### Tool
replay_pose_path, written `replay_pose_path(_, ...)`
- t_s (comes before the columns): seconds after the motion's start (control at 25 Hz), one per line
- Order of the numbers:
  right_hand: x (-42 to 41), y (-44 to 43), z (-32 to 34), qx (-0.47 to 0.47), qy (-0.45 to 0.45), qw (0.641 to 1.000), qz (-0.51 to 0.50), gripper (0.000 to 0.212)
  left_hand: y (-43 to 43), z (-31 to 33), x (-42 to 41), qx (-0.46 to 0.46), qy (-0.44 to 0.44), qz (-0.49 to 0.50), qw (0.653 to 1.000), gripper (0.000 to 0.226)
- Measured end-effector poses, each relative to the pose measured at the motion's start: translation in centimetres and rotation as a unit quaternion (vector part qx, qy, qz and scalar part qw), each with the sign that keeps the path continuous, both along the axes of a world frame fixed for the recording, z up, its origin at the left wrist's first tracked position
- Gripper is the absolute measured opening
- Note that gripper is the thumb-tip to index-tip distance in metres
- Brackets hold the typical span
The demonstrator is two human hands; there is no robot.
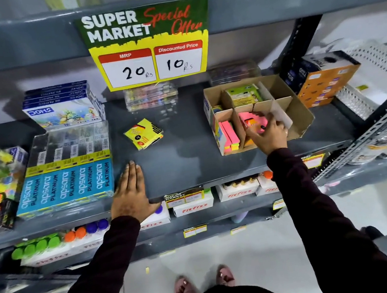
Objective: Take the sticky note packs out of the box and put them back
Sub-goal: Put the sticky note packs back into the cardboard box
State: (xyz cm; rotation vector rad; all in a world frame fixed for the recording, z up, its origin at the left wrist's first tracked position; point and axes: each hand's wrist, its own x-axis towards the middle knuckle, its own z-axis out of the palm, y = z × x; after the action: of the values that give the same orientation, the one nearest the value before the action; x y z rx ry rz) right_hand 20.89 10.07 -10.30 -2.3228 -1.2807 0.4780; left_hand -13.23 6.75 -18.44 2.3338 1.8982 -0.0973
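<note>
A brown cardboard box (296, 114) with dividers stands on the grey shelf (190, 162) at the right. Inside it are pink and yellow sticky note packs (228, 135) on the left and a green pack (242, 95) at the back. My right hand (268, 134) reaches into the middle compartment with its fingers closed around a pink sticky note pack (251, 118). A small stack of yellow sticky note packs (143, 132) lies on the shelf in the middle, apart from the box. My left hand (131, 191) rests flat on the shelf's front edge, fingers spread, holding nothing.
Blue Apsara pencil boxes (66, 184) and DOMS boxes (62, 108) fill the shelf's left. Clear cases (151, 96) sit at the back under a hanging price sign (148, 44). An orange box (322, 85) stands right of the cardboard box. Glue bottles (188, 202) line the lower shelf.
</note>
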Motion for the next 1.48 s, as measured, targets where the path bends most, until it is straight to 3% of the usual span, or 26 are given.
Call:
replay_pose_path(0.08, -0.6, 0.3, -0.8, -0.007, 0.026, 1.000, 0.011, 0.084, -0.1, 0.0, 0.0, 0.000, 0.007, -0.003, 1.000, 0.117)
replay_pose_path(0.16, -1.0, 0.1, -2.1, -0.016, -0.010, 0.999, 0.034, 0.078, -0.1, 0.1, -0.1, -0.001, 0.014, 0.002, 1.000, 0.115)
replay_pose_path(0.28, -2.1, 0.4, -2.4, 0.009, -0.052, 0.999, 0.005, 0.104, 0.1, -0.2, -0.2, 0.018, 0.020, 0.002, 1.000, 0.118)
replay_pose_path(0.4, -5.8, 0.6, 0.3, 0.081, -0.082, 0.993, 0.027, 0.091, 0.0, -0.1, -0.4, 0.044, 0.022, -0.014, 0.999, 0.111)
replay_pose_path(0.52, -11.2, 1.1, 2.1, 0.117, -0.021, 0.981, 0.153, 0.073, -0.1, -0.1, -0.3, 0.066, -0.005, -0.007, 0.998, 0.114)
replay_pose_path(0.64, -16.5, 3.3, 1.3, 0.047, -0.012, 0.958, 0.282, 0.069, -0.1, 0.1, -0.3, 0.064, -0.027, -0.001, 0.998, 0.111)
replay_pose_path(0.84, -21.4, 8.0, -1.3, -0.072, -0.081, 0.926, 0.361, 0.092, -0.2, 0.7, -0.2, 0.012, -0.036, 0.010, 0.999, 0.102)
replay_pose_path(0.96, -22.5, 8.7, -2.2, -0.082, -0.123, 0.929, 0.339, 0.102, -0.1, 0.4, 0.0, 0.031, -0.023, -0.004, 0.999, 0.098)
replay_pose_path(1.2, -21.8, 8.6, -2.0, -0.073, -0.178, 0.921, 0.338, 0.092, 0.0, 0.4, 0.0, 0.021, -0.025, 0.003, 0.999, 0.103)
replay_pose_path(1.36, -17.7, 5.0, 0.4, 0.003, -0.155, 0.937, 0.313, 0.081, 0.0, 0.4, -0.1, 0.033, -0.043, -0.010, 0.998, 0.106)
replay_pose_path(1.48, -11.4, 1.5, 2.2, 0.097, -0.150, 0.960, 0.215, 0.087, 0.0, 0.6, 0.1, 0.035, -0.032, -0.007, 0.999, 0.116)
